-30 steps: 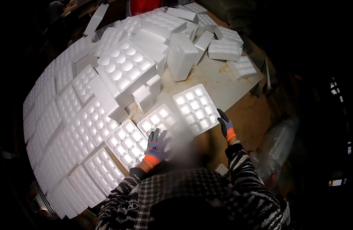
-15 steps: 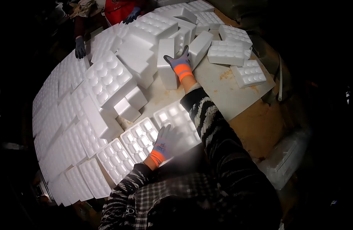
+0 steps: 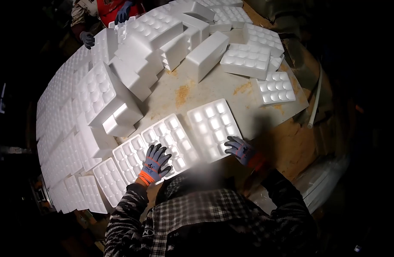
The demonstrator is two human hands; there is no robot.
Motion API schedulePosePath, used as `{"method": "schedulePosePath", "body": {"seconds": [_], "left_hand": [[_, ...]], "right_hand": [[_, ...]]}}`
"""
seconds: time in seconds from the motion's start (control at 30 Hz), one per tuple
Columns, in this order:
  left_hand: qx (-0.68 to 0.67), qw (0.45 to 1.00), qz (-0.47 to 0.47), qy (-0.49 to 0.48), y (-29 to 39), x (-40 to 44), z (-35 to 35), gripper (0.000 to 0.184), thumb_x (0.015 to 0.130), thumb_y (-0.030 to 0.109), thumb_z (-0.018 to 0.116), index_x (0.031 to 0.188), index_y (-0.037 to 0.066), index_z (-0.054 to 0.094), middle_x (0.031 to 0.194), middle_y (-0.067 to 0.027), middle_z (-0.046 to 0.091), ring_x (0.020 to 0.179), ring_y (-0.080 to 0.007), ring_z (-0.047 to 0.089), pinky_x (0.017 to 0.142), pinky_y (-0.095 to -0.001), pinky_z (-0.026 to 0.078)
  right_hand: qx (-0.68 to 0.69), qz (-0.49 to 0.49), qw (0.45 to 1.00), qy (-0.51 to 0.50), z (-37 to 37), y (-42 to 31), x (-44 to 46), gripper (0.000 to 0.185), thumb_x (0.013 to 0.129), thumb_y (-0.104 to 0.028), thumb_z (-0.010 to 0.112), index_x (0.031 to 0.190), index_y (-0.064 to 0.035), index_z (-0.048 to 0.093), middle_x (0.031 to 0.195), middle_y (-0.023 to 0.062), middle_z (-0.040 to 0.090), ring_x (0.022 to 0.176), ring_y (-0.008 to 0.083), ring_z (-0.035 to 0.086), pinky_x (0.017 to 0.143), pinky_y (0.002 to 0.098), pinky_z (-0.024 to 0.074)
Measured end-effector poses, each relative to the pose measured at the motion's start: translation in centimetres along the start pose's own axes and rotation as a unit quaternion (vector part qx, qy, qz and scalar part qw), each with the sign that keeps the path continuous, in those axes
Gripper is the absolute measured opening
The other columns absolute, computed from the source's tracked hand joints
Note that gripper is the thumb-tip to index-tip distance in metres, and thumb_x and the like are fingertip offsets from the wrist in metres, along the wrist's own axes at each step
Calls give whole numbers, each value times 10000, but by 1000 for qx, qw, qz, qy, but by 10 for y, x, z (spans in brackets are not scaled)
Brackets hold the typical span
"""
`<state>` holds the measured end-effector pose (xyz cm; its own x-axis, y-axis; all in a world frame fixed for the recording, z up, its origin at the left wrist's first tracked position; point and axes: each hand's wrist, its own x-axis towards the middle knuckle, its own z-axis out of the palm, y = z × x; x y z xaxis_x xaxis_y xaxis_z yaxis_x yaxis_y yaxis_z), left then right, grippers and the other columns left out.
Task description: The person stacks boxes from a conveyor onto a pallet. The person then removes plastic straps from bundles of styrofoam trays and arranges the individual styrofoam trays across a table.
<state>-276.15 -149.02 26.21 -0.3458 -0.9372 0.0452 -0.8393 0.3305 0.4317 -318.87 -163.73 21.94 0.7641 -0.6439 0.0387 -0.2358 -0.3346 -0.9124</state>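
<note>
A row of white foam trays with rounded-square hollows lies along the table's near side. My left hand (image 3: 154,165), in a grey-blue glove with an orange cuff, rests on the foam tray (image 3: 174,133) second from the right, fingers spread. To the right, my right hand (image 3: 242,150) grips the near right edge of the end foam tray (image 3: 214,124), its fingers bent over the rim and its thumb hidden. That tray lies hollows up, with a narrow wedge-shaped gap between it and its neighbour.
White foam blocks (image 3: 207,55) are heaped at the back. A tall stack (image 3: 103,96) stands at the left, and several trays (image 3: 276,88) lie at the right. Across the table, a co-worker's gloved hands (image 3: 123,13) touch other trays. A clear plastic bag (image 3: 325,182) lies at lower right.
My right hand has come back from an upright foam block near the heap. That block is gone from there, and another tray lies at the row's right end. My left hand has moved left.
</note>
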Motion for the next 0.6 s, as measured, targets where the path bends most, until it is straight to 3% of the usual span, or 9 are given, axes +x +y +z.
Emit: {"method": "schedulePosePath", "body": {"seconds": [0.07, 0.1, 0.17, 0.23, 0.3, 0.37, 0.47, 0.5, 0.6], "left_hand": [[2, 1000, -9, -27, 12, 12, -13, 575, 794, 347, 719, 1315, 151, 574, 1406, -140, 479, 1375, -408, 349, 1159, -591, 215], [-1, 1000, 17, 3, 14, 20, -14, 644, 763, 343, 739, 1343, 134, 549, 1405, -158, 464, 1377, -418, 339, 1158, -592, 218], [-7, 999, 33, 22, 19, 40, -7, 688, 750, 362, 740, 1361, 122, 537, 1430, -165, 450, 1374, -440, 337, 1146, -598, 225], [-43, 998, 51, 13, 45, 76, -9, 701, 766, 364, 727, 1387, 118, 517, 1479, -165, 418, 1382, -452, 323, 1139, -595, 230], [-16, 997, 73, -21, 57, 105, 9, 672, 815, 395, 684, 1415, 155, 497, 1509, -156, 388, 1396, -447, 306, 1152, -586, 216], [15, 995, 87, -45, 63, 121, 26, 654, 843, 428, 652, 1425, 180, 489, 1519, -153, 374, 1400, -438, 303, 1160, -581, 208], [23, 994, 96, -53, 58, 125, 34, 636, 848, 442, 634, 1418, 193, 500, 1518, -152, 377, 1404, -422, 307, 1170, -567, 205], [19, 994, 97, -55, 55, 124, 34, 630, 847, 438, 633, 1415, 196, 504, 1516, -153, 379, 1405, -420, 308, 1172, -563, 204], [-7, 994, 95, -43, 51, 120, 35, 592, 819, 404, 662, 1337, 139, 559, 1504, -156, 396, 1418, -421, 291, 1179, -548, 205]], "right_hand": [[-318, -123, 931, -129, -8, -21, 22, 425, 881, -169, 585, 1306, -144, 580, 1369, 117, 529, 1270, 344, 499, 1058, 457, 419], [-195, 31, 972, -130, -21, -52, 40, 429, 893, -202, 586, 1321, -168, 575, 1408, 119, 510, 1316, 317, 468, 1077, 469, 399], [-261, -83, 962, -14, -50, -73, 96, 504, 869, -233, 620, 1366, -187, 549, 1461, 94, 467, 1368, 280, 412, 1094, 447, 382], [-333, -91, 929, 136, -71, -84, 173, 599, 844, -256, 673, 1414, -200, 499, 1508, 80, 408, 1406, 291, 352, 1105, 475, 364], [-328, -30, 901, 281, -75, -83, 261, 943, 713, -378, 808, 1514, -232, 331, 1573, 137, 270, 1442, 408, 244, 1148, 520, 290], [-368, 184, 883, 226, -76, -122, 319, 989, 713, -409, 823, 1534, -309, 281, 1613, 128, 155, 1457, 480, 145, 1105, 597, 337], [-460, 258, 843, 106, -75, -83, 362, 913, 767, -350, 785, 1528, -368, 281, 1624, 120, 135, 1442, 529, 136, 1096, 596, 353], [-525, 202, 816, 132, -76, -38, 373, 804, 812, -277, 727, 1508, -373, 335, 1596, 124, 244, 1458, 461, 183, 1122, 512, 360], [-316, 49, 923, 212, -113, -59, 294, 738, 808, -116, 706, 1467, -321, 444, 1584, 100, 298, 1472, 385, 216, 1162, 432, 324]]}}
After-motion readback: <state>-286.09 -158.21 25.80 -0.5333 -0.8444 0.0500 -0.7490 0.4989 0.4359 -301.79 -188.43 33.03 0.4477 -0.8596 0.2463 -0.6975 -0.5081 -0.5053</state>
